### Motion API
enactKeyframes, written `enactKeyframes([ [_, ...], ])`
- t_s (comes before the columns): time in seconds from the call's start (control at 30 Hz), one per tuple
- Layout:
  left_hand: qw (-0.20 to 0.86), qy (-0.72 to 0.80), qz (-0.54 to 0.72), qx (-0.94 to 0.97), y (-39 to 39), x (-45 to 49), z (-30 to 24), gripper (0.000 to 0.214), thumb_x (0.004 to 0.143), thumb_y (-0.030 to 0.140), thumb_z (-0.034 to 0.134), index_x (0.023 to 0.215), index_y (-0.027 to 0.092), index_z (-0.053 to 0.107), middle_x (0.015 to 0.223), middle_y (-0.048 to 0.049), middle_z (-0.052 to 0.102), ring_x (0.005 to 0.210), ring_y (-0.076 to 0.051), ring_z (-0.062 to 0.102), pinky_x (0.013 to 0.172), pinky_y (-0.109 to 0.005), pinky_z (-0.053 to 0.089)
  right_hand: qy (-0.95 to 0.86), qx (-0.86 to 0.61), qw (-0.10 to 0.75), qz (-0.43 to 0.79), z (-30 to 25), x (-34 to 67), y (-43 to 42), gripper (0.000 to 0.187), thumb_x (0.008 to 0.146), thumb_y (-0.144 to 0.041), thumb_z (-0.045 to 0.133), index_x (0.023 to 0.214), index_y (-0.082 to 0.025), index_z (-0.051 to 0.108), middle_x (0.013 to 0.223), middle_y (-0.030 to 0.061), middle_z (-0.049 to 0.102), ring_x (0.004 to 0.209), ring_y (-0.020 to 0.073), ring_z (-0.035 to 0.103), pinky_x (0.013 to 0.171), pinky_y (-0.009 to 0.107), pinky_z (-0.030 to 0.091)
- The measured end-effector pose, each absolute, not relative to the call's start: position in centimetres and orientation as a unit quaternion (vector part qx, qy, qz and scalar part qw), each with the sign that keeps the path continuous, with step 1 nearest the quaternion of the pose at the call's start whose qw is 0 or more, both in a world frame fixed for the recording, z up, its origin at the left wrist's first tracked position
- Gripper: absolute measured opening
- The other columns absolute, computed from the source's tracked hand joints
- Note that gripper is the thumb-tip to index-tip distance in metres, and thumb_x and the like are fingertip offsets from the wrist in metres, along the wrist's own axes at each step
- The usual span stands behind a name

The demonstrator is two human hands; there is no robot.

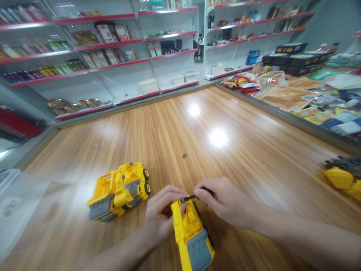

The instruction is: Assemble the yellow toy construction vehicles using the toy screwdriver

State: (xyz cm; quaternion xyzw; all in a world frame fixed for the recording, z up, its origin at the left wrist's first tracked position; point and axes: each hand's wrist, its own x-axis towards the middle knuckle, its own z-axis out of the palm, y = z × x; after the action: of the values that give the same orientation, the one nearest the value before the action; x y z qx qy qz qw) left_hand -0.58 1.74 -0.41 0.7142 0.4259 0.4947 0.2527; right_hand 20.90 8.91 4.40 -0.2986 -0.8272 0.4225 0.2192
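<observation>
My left hand [162, 210] grips the far end of a yellow toy excavator [189, 229] with grey panels and a long yellow arm along its left side. Pinched in my right hand [222, 201] is a small black screwdriver [208, 190]. Its shaft points left, and its tip meets the far end of the toy near my left fingertips. The exact contact point is too small to make out. To the left stands a yellow toy dump truck [120, 192] with grey parts and black wheels, apart from both hands.
Small dark pieces, one a screw-like bit [184, 154] and one farther left [97, 145], lie on the wooden table [135, 131]. A clear plastic box [19, 210] sits at left. Another yellow toy [342, 178] is at the right edge. Packaged goods [290, 96] and shelves [113, 45] stand beyond.
</observation>
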Motion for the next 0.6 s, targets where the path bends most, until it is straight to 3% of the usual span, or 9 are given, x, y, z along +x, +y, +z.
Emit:
enactKeyframes([
  [0.1, 0.255, 0.429, 0.493, 0.712, 1.76, -0.52, -0.48, 0.023, 0.079, 0.005, 0.068, 0.099, 0.016, 0.069, 0.093, -0.0085, 0.068, 0.084, -0.019, 0.066, 0.071, -0.029, 0.053, -0.821, -0.295, 0.238, 0.427, 4.53, 21.03, 8.85, 0.018, 0.095, -0.018, 0.048, 0.104, -0.015, 0.063, 0.097, 0.0067, 0.067, 0.086, 0.0157, 0.061, 0.075, 0.028, 0.048],
  [0.2, 0.256, 0.430, 0.498, 0.709, 1.71, -0.51, -0.66, 0.022, 0.079, 0.005, 0.068, 0.098, 0.016, 0.069, 0.093, -0.0090, 0.068, 0.084, -0.019, 0.066, 0.071, -0.029, 0.054, -0.814, -0.267, 0.279, 0.435, 4.57, 21.24, 8.86, 0.029, 0.086, -0.007, 0.051, 0.113, -0.014, 0.055, 0.110, 0.0105, 0.062, 0.098, 0.0173, 0.058, 0.079, 0.028, 0.048],
  [0.33, 0.255, 0.431, 0.500, 0.706, 1.65, -0.55, -0.78, 0.022, 0.080, 0.006, 0.068, 0.098, 0.017, 0.069, 0.092, -0.0088, 0.068, 0.083, -0.019, 0.066, 0.070, -0.030, 0.054, -0.802, -0.273, 0.284, 0.450, 4.46, 21.19, 9.13, 0.021, 0.088, -0.009, 0.050, 0.107, -0.015, 0.057, 0.095, 0.0058, 0.065, 0.083, 0.0138, 0.059, 0.071, 0.025, 0.047],
  [0.47, 0.262, 0.436, 0.498, 0.703, 1.72, -0.58, -0.71, 0.022, 0.080, 0.006, 0.068, 0.099, 0.017, 0.069, 0.092, -0.0088, 0.068, 0.082, -0.019, 0.065, 0.070, -0.030, 0.054, -0.807, -0.307, 0.238, 0.445, 4.58, 21.12, 9.49, 0.018, 0.097, -0.025, 0.048, 0.095, -0.015, 0.064, 0.075, 0.0005, 0.064, 0.064, 0.0107, 0.055, 0.061, 0.023, 0.042],
  [0.6, 0.261, 0.427, 0.495, 0.711, 1.75, -0.66, -0.67, 0.023, 0.079, 0.005, 0.068, 0.099, 0.017, 0.069, 0.093, -0.0089, 0.068, 0.083, -0.019, 0.065, 0.070, -0.030, 0.053, -0.838, -0.265, 0.253, 0.404, 4.60, 21.36, 9.50, 0.017, 0.093, -0.020, 0.050, 0.105, -0.015, 0.061, 0.092, 0.0056, 0.068, 0.082, 0.0151, 0.062, 0.074, 0.027, 0.047],
])
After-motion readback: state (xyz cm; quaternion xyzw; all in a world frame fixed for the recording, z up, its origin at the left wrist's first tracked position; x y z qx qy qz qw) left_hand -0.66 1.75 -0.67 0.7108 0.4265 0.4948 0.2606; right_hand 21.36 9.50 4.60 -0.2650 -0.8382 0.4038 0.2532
